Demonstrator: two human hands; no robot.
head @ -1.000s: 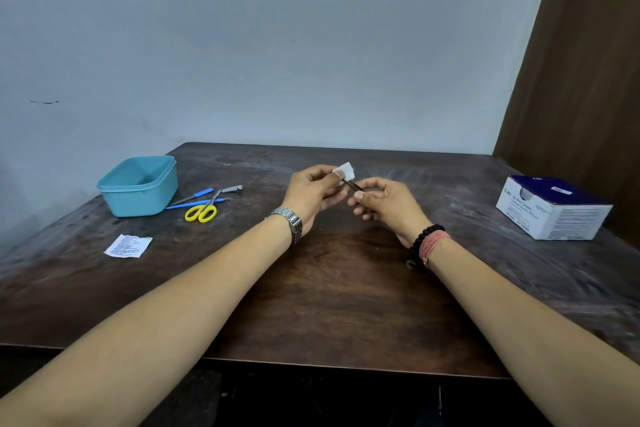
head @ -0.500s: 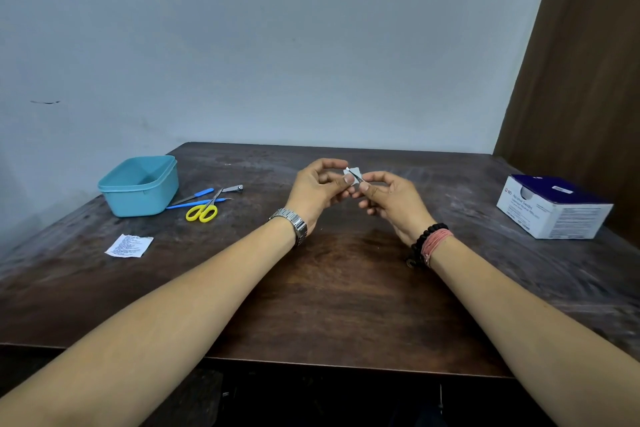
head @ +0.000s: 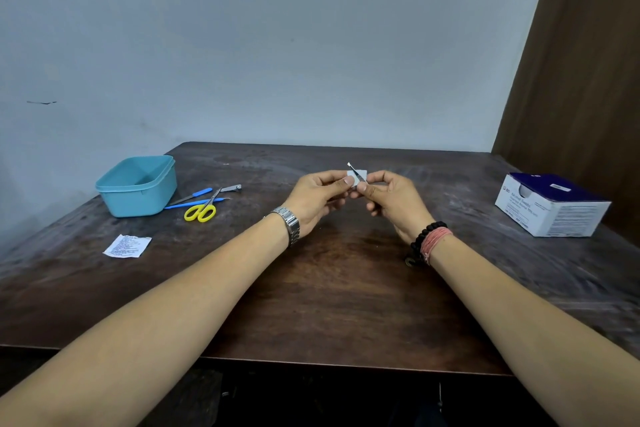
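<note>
Up at 12 o'clock above the tabletop (head: 329, 291), left hand (head: 317, 196) fingers pinch a little white pad (head: 362, 172) against a thin metal tool (head: 355, 170) gripped low by right hand (head: 394, 199) fingers, so wiping too hard could pop the tool loose or jab a thumb.

Plain room w/ a bare pale wall (head: 277, 45) & a brown wood panel (head: 588, 62) on the right. One dark, worn wood surface (head: 329, 305) holds a box of alcohol swabs (head: 554, 215), teal tub (head: 138, 194), yellow scissors (head: 202, 211), nail clipper (head: 231, 188). Looks like a small home work spot.
</note>
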